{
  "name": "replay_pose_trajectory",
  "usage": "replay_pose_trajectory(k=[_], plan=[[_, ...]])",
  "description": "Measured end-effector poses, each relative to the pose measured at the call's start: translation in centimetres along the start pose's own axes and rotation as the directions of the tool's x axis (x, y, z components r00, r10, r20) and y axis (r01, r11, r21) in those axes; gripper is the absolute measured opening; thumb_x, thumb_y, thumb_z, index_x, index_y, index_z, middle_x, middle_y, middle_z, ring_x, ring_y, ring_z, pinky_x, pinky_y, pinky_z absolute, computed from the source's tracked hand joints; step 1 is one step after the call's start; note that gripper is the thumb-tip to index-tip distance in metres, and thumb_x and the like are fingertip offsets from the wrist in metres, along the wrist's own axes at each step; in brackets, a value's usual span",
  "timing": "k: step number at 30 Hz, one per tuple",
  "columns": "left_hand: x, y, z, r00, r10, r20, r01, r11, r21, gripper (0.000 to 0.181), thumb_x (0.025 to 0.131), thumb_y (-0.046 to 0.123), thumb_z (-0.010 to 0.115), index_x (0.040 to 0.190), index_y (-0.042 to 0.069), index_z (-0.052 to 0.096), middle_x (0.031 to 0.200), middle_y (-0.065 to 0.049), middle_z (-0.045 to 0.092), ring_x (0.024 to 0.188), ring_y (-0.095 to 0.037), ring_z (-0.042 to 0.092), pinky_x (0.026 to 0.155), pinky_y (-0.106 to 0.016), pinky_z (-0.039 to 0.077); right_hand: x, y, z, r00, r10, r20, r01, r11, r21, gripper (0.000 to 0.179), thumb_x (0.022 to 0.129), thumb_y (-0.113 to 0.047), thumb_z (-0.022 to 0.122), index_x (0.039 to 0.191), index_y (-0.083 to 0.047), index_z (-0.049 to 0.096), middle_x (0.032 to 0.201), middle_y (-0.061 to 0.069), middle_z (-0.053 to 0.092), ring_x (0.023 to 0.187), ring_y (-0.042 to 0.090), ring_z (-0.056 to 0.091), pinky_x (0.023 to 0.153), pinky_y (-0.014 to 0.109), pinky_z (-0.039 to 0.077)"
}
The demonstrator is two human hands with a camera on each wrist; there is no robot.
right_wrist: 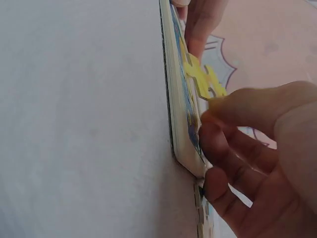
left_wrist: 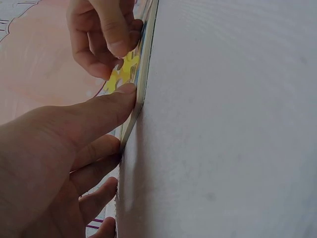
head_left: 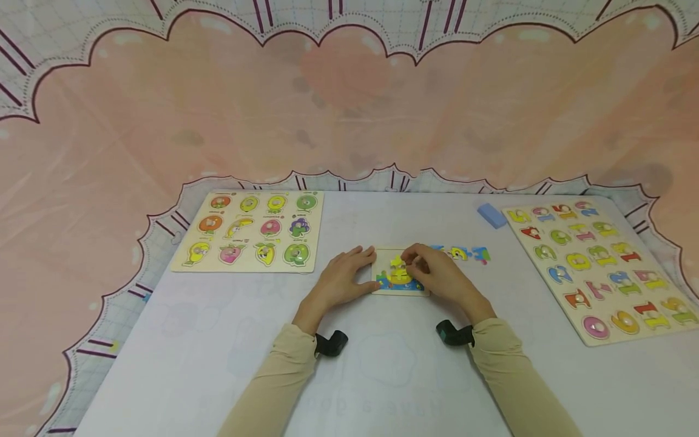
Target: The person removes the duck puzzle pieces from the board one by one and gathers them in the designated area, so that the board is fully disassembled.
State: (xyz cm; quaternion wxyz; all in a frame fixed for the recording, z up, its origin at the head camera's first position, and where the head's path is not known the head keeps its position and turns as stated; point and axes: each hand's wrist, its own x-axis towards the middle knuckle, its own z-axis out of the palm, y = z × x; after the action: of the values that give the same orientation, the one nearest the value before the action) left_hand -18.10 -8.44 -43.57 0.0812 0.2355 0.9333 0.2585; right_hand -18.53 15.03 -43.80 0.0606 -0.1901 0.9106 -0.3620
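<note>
A small wooden jigsaw board [head_left: 385, 257] lies on the table, with blue and yellow pieces along its lower part. My left hand [head_left: 341, 278] rests at its left side, the thumb touching the lower left corner and the fingers lying along the edge. Over the board's right side, my right hand [head_left: 441, 272] pinches a yellow puzzle piece [right_wrist: 199, 79] between thumb and finger. In the right wrist view the piece is tilted up from the board; the fingers hide part of it. Loose puzzle pieces [head_left: 460, 253] lie just beyond my right hand.
A fruit puzzle board [head_left: 253, 245] lies at the left. On the right is a number puzzle board [head_left: 581, 249], with a blue block [head_left: 492, 215] by its upper left corner. A patterned cloth [head_left: 349, 109] hangs behind the white table [head_left: 218, 358].
</note>
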Motion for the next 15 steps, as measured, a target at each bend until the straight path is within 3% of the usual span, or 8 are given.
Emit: replay_pose_trajectory(k=[9, 15], plan=[[0.22, 0.01, 0.00, 1.000, -0.005, 0.001, 0.005, 1.000, 0.012, 0.066, 0.083, 0.038, 0.071, 0.139, 0.011, 0.047, 0.149, 0.000, 0.039, 0.143, -0.023, 0.029, 0.117, -0.047, 0.022, 0.07, -0.28, 0.31, 0.998, -0.032, -0.054, 0.038, 0.993, 0.108, 0.014, 0.092, -0.014, 0.061, 0.106, -0.011, 0.058, 0.103, 0.006, 0.065, 0.092, 0.021, 0.064, 0.084, 0.039, 0.054], [0.16, -0.02, 0.06, 1.000, -0.006, -0.002, 0.006, 1.000, 0.008, 0.066, 0.083, 0.037, 0.071, 0.139, 0.011, 0.048, 0.149, 0.000, 0.040, 0.143, -0.023, 0.030, 0.117, -0.047, 0.022, -0.05, 0.01, 0.32, 0.997, -0.017, -0.078, 0.026, 0.994, 0.109, 0.013, 0.092, -0.014, 0.060, 0.105, -0.012, 0.057, 0.103, 0.006, 0.065, 0.093, 0.021, 0.064, 0.084, 0.038, 0.054]])
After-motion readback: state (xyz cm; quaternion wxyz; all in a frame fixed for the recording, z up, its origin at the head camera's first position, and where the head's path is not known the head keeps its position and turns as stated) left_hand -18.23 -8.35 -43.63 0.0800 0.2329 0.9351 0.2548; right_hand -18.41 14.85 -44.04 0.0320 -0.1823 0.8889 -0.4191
